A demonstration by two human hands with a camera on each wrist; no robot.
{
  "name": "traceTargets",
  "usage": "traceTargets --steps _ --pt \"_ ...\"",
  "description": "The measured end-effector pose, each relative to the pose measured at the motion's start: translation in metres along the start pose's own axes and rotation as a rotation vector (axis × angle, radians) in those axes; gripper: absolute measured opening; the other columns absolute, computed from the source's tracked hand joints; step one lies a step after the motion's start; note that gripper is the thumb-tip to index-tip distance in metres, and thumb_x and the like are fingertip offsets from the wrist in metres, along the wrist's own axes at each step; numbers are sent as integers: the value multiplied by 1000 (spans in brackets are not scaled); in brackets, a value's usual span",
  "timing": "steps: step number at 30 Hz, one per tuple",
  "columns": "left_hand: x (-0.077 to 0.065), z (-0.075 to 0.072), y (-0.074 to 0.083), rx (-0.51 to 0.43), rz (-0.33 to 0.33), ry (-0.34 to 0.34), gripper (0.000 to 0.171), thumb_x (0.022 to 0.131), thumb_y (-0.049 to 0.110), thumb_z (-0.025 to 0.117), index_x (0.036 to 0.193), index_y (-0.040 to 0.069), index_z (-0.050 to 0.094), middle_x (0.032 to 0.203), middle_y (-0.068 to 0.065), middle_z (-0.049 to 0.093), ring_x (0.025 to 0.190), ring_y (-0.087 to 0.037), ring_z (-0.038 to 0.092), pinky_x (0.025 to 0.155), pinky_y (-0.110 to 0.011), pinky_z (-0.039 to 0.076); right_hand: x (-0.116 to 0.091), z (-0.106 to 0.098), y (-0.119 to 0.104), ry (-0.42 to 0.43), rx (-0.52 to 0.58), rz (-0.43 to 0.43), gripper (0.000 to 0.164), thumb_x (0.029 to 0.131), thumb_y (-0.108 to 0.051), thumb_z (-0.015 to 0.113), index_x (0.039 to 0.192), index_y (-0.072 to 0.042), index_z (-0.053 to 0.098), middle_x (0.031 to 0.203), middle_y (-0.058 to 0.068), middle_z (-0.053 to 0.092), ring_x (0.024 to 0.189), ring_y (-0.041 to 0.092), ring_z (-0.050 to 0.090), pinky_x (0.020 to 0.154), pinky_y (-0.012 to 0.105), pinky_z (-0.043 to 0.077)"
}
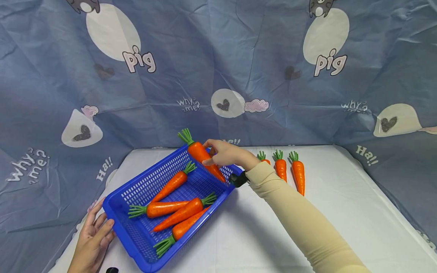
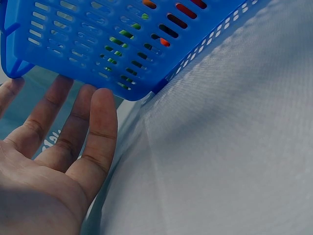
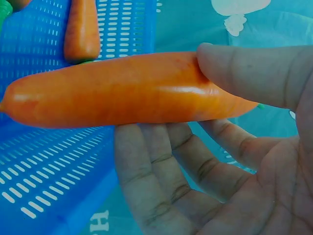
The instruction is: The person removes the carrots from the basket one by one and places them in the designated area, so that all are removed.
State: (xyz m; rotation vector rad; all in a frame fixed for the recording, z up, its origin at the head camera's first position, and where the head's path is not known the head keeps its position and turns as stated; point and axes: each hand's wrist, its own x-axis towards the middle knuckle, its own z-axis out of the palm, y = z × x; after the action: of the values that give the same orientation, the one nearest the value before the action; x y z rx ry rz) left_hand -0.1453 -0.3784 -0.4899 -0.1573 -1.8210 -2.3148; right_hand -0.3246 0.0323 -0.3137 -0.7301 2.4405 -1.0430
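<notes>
A blue perforated plastic basket (image 1: 136, 246) sits at an angle on the white table, with several orange carrots with green tops inside, such as one carrot (image 1: 173, 185) near its back side. My left hand (image 1: 93, 237) is at the basket's left end, its fairly straight fingers touching the outside in the left wrist view. Over the basket's far right corner, my right hand (image 1: 227, 153) pinches a carrot (image 3: 107, 93) between thumb and fingers. This carrot's green top points up and left in the head view, its tip down toward the basket's right end.
Three more carrots lie side by side on the table to the right, including the outermost carrot (image 1: 298, 176); my right forearm partly covers the others. A blue-grey printed cloth (image 1: 239, 45) hangs behind and beside the white tabletop (image 1: 341, 212).
</notes>
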Motion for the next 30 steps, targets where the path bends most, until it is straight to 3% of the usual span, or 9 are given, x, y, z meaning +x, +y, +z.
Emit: traceTargets --steps 10,15,24,30 --pt "0 0 0 -12 5 -5 70 110 -8 46 169 22 26 142 11 67 118 -6 72 84 -28 64 -12 -10 2 42 83 -14 53 102 -20 75 148 -8 51 123 17 68 100 26 70 93 40 65" --pt "0 -1 -1 -24 19 -21 69 110 -9 45 168 23 28 142 9 67 118 -7 72 84 -28 64 -21 -15 5 73 74 -19 54 102 -21 75 147 -6 50 123 17 68 103 26 71 90 39 66" --pt "-1 0 -1 -33 38 -39 69 109 -10 44 168 22 29 143 8 66 119 -7 72 85 -28 64 -42 -26 24 114 91 -10 52 103 -22 74 146 -5 51 126 18 67 107 29 73 88 41 67" --pt "0 1 -1 -44 42 -52 69 109 -11 43 168 22 28 144 7 67 118 -9 73 85 -28 64 -56 -35 41 143 118 44 53 103 -24 73 147 -6 49 128 20 63 106 31 73 90 44 66"
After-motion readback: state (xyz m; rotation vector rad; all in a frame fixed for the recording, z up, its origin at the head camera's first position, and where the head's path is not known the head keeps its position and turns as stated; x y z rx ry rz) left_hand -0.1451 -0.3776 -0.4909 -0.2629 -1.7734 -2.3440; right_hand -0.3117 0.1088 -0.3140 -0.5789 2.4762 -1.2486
